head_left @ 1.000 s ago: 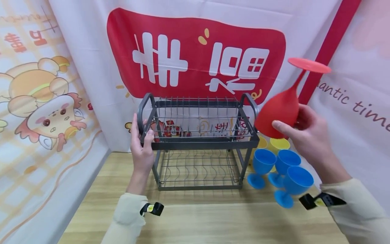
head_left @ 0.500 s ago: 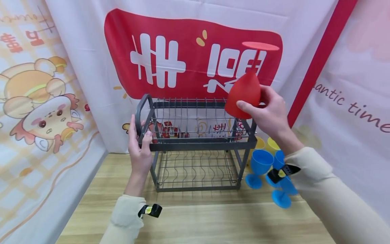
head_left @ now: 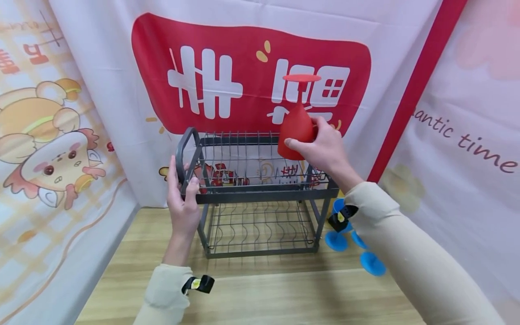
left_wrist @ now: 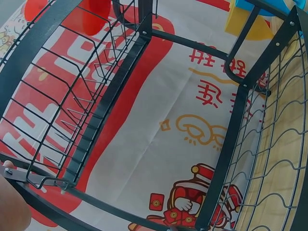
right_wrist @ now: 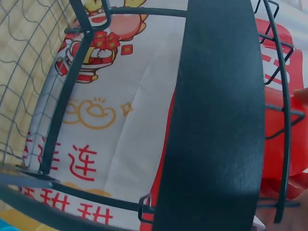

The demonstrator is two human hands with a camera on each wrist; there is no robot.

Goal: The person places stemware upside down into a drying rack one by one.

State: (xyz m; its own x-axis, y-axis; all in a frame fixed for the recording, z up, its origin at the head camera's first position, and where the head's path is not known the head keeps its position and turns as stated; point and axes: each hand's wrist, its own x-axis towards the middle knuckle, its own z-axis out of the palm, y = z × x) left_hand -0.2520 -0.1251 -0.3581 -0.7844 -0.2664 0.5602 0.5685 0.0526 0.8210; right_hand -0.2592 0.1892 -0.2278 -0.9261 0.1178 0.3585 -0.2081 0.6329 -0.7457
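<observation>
A red plastic goblet (head_left: pixel 298 124) is upside down, its round foot at the top, over the right part of the rack's upper tier. My right hand (head_left: pixel 327 146) grips its bowl from the right, thumb across the front. The dark grey two-tier dish rack (head_left: pixel 260 197) stands on the wooden table. My left hand (head_left: pixel 183 198) holds the rack's upper left end near the handle, thumb in front and fingers outside. In the right wrist view the rack's wires cross in front of the red goblet (right_wrist: pixel 279 139). Red also shows behind the wires in the left wrist view.
Blue goblets (head_left: pixel 336 241) stand right of the rack, partly hidden by my right forearm. Something yellow (left_wrist: pixel 250 24) shows beside them in the left wrist view. A printed white curtain (head_left: pixel 390 58) hangs close behind the rack, with another printed cloth on the left.
My right hand has carried the red goblet left and down, from beside the rack to over its upper tier, turning it more upright on its rim. My left hand keeps its hold.
</observation>
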